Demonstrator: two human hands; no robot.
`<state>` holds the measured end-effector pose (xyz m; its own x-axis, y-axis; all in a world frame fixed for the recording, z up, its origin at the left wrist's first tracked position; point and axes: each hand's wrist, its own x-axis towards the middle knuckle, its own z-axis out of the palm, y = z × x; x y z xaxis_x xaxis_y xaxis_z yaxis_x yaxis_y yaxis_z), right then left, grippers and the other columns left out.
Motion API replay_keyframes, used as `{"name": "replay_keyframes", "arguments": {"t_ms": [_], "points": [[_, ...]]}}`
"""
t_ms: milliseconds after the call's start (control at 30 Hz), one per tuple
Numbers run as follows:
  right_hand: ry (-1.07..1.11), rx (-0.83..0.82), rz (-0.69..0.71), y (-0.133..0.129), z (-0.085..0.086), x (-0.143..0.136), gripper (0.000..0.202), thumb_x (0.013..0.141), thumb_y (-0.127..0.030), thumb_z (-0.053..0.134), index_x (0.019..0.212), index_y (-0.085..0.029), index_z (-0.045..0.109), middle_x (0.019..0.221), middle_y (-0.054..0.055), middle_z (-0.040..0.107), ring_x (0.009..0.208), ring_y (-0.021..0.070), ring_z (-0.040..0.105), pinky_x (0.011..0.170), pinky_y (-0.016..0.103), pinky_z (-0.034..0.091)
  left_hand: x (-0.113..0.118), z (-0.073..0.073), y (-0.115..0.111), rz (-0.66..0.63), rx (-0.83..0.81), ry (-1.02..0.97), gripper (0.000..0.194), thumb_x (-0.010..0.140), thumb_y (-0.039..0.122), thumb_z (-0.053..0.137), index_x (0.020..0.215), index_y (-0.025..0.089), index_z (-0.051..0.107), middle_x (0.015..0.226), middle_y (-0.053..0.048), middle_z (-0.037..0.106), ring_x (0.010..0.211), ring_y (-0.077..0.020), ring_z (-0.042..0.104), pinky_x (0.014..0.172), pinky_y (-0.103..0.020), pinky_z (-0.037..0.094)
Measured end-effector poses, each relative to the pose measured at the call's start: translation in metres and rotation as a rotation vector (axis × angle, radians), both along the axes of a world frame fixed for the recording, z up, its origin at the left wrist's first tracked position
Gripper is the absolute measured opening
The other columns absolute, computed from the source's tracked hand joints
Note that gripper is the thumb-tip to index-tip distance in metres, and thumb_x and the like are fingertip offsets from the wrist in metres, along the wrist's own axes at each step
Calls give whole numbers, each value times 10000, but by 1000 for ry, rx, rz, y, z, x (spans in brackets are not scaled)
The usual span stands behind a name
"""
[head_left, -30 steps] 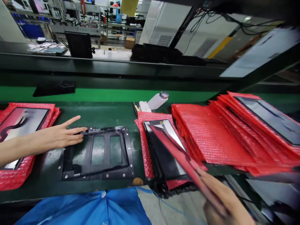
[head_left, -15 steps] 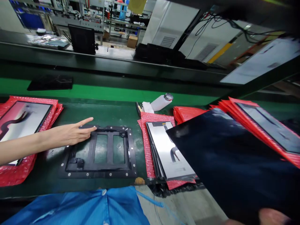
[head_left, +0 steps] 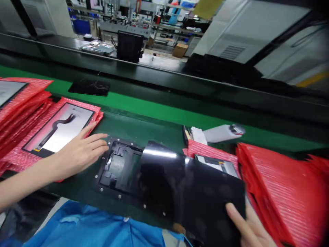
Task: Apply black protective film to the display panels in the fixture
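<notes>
My right hand (head_left: 248,224) grips a glossy black panel (head_left: 203,195) at its right end, thumb on top. The panel covers the right part of a black rectangular frame fixture (head_left: 100,180) with silvery dots round its border; whether the two touch I cannot tell. By the fixture's upper left corner is my left hand (head_left: 83,151), fingers stretched out and holding nothing. Behind that hand, a display panel (head_left: 66,123) with a dark ribbon cable lies on red bubble wrap (head_left: 19,157). Another display panel (head_left: 228,167) shows partly behind the black panel.
Red bubble-wrap bags (head_left: 288,192) are piled at the right, and a stack of red bags (head_left: 20,120) stands at the far left. A white bottle (head_left: 218,133) lies beside white tissue (head_left: 199,135). A thin black panel (head_left: 89,87) rests on the green strip (head_left: 144,106).
The black panel has come left with my right hand, from over the right-hand bags to over the fixture. The view has turned right. My left hand stays stretched out near the fixture's left side.
</notes>
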<state>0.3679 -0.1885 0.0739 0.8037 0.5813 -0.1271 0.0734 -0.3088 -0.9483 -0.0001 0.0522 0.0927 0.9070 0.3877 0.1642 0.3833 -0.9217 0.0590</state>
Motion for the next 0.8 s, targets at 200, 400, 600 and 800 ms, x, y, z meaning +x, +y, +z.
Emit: {"name": "replay_keyframes", "arguments": {"t_ms": [200,400,600,800], "points": [[173,-60,183,66,-18,-44,889,711,-569,756,1501,-369,401,1585,-55,354,1490,286,232,1216,451,173,0,-53,-32,162,-186,-210,562,956,420,566,1469,251,408,1470,-64,524,1463,-246,331,1225,-498,215],[138,-116,240,83,-29,-53,902,740,-594,722,1527,-348,358,1613,-41,279,1509,285,154,1217,479,150,5,-78,-29,158,-237,-200,604,985,437,490,1540,297,298,1541,-61,438,1512,-281,222,1218,-574,153],[111,-172,266,85,-15,-66,844,795,-585,680,1535,-368,335,1622,-55,240,1510,299,129,1212,512,159,4,-82,-25,168,-282,-214,580,990,404,489,1533,297,315,1542,-60,436,1518,-272,209,1215,-588,153],[160,-158,219,88,-17,-68,840,772,-562,707,1518,-384,362,1626,-64,243,1514,280,124,1221,484,125,4,-85,-25,167,-287,-203,576,998,393,478,1536,293,302,1553,-56,418,1524,-271,188,1214,-597,138]]}}
